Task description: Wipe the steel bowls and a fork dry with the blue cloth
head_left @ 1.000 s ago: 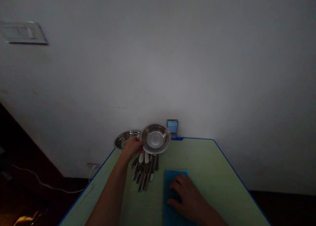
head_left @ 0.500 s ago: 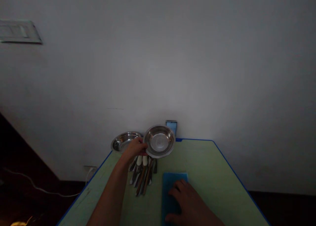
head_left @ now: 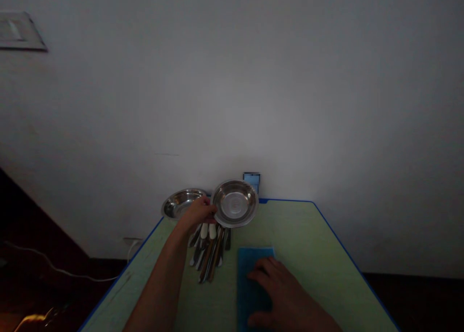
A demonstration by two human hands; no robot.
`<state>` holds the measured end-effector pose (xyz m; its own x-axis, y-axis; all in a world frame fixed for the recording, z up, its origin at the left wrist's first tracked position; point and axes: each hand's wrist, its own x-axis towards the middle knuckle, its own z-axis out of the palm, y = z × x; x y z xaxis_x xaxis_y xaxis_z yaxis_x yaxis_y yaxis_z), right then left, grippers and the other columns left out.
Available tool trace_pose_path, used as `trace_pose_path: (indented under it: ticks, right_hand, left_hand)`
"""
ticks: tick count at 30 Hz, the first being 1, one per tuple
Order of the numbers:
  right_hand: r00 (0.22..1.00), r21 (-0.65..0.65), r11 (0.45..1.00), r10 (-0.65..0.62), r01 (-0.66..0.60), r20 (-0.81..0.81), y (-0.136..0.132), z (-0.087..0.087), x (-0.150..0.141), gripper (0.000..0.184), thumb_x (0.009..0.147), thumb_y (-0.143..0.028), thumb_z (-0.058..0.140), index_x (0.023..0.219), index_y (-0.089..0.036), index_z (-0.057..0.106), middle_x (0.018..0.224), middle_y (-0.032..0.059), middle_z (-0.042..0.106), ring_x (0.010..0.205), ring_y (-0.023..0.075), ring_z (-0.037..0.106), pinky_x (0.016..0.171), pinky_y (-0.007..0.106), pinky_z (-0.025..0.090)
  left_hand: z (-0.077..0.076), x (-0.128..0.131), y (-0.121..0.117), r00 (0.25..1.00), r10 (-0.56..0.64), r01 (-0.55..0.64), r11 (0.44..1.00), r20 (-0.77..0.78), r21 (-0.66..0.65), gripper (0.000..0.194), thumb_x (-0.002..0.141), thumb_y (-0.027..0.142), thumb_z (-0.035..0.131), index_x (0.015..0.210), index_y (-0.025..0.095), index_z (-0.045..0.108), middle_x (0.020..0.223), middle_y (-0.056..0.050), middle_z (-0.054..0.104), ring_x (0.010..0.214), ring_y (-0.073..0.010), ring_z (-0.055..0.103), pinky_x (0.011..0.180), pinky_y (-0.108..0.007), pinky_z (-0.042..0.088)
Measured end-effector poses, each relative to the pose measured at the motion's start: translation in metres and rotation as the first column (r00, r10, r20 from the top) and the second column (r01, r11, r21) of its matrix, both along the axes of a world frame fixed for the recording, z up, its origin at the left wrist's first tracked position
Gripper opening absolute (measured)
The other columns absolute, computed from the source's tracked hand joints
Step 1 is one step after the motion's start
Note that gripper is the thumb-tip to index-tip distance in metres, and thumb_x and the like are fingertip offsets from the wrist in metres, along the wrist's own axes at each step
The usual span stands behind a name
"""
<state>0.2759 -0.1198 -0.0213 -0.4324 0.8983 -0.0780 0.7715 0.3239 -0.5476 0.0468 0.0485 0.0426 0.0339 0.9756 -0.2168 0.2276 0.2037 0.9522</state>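
Note:
My left hand (head_left: 198, 211) pinches the near left rim of a shallow stainless steel bowl (head_left: 235, 204), tilted so that its inside faces me. To its left, a second steel bowl (head_left: 177, 202) rests at the table's back left corner, partly behind my hand. Beneath the held bowl lies a fanned heap of cutlery (head_left: 208, 257), some with white handles and some brown. My right hand (head_left: 273, 291) is spread, fingers curved, over a flat blue rectangular thing (head_left: 246, 274) that could be a folded cloth or a pad. Whether the fingers press on it I cannot tell.
The pale green table (head_left: 308, 254) has a blue edge and stands against a grey wall (head_left: 326, 105). A small device with a lit screen (head_left: 252, 178) leans at the back edge. A white cable (head_left: 65, 272) runs left of the table, below a wall switch (head_left: 21, 31).
The view has shifted slightly, so the table sits a little higher in the picture. Both hands keep about the same places, the left one still on the bowl.

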Motion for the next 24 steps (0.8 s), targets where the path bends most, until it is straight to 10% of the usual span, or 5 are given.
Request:
trace_pose_path:
  ticks: [13, 24]
  right_hand:
    - [0.968, -0.085, 0.978, 0.201, -0.190, 0.152, 0.001, -0.038, 0.008, 0.088, 0.071, -0.046, 0.068, 0.145, -0.032, 0.022, 0.153, 0.0152, 0.017, 0.139, 0.0386, 0.012, 0.110, 0.057, 0.009]
    - [0.944, -0.072, 0.981, 0.195, -0.182, 0.266, -0.005, -0.009, -0.015, 0.072, 0.079, -0.051, 0.055, 0.140, -0.015, 0.039, 0.148, 0.0252, 0.023, 0.135, 0.0443, 0.022, 0.105, 0.061, 0.023]
  left_hand:
    - [0.001, -0.002, -0.003, 1.000, 0.001, -0.002, 1.000, 0.023, 0.016, 0.019, 0.066, 0.014, 0.059, 0.069, 0.020, 0.042, 0.052, 0.007, 0.056, 0.048, -0.0115, 0.060, 0.056, -0.026, 0.055]
    - [0.000, -0.004, -0.001, 1.000, -0.009, 0.009, 1.000, 0.025, 0.000, 0.017, 0.063, 0.016, 0.061, 0.072, 0.019, 0.048, 0.055, 0.005, 0.059, 0.051, -0.0134, 0.062, 0.056, -0.026, 0.055]
